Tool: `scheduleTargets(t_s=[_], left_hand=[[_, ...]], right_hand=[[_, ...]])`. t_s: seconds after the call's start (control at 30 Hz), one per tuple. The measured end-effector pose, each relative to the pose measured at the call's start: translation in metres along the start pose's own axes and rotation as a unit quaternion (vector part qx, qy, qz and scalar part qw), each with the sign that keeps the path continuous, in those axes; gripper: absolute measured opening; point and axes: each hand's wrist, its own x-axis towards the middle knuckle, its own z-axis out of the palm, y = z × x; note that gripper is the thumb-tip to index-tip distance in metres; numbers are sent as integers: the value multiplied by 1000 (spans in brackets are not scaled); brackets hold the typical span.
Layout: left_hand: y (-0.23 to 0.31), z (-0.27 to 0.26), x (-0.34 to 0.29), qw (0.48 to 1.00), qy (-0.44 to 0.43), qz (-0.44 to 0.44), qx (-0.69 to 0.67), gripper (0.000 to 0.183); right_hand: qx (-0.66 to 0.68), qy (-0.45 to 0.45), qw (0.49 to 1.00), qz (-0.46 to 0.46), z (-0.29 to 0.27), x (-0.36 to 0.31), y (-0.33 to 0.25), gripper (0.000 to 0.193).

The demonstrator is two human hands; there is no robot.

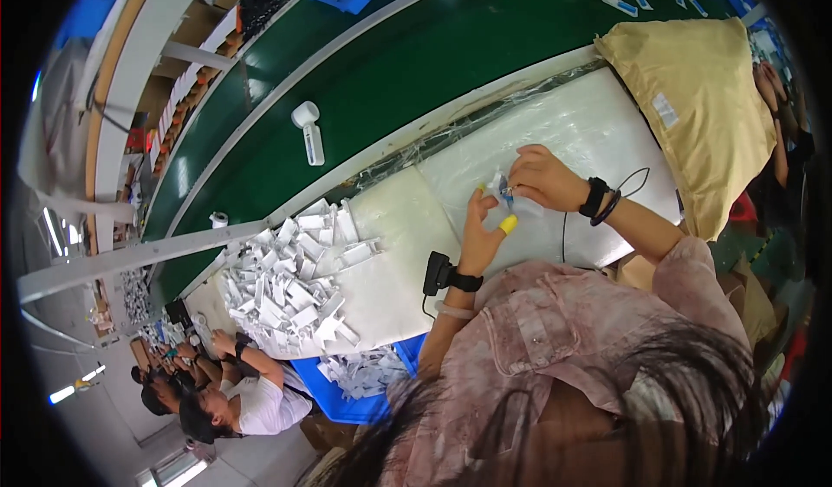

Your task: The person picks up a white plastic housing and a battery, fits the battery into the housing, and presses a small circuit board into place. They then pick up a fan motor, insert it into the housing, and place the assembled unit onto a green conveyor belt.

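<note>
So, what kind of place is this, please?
Probably a factory assembly line. A long green conveyor belt carries small white devices, a heap of white plastic parts lies on the bench, and other workers sit nearby.

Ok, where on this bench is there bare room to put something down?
Bare patches: the white sheet between the hands and the tan bag, and the strip between the parts pile and the left hand. The pile side is crowded.

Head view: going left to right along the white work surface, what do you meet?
Pile of white parts → left hand with yellow fingertip covers → small clear piece held between both hands → right hand → tan cloth bundle.
</note>
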Motion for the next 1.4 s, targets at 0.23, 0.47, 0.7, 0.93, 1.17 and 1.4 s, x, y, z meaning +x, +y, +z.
scheduleTargets(t_s=[0.23,0.47,0.7,0.93,1.17,1.4], left_hand=[[35,-15,-26,981,-27,-42,-188,44],[59,-23,-55,997,15,62,-53,40],[104,-18,-65,965,-17,-1,-263,34],[112,-15,-74,962,40,1,-270,35],[120,-15,-78,966,43,23,-254,42],[121,-12,-82,976,41,32,-211,45]], right_hand=[[212,61,975,20,-1,2,-52,9],[202,123,972,9,-14,5,-78,19],[231,126,964,38,-17,5,-94,19],[257,120,954,100,-21,0,-110,14],[173,168,969,-56,-17,0,-113,14],[163,205,963,-65,-13,0,-116,17]])
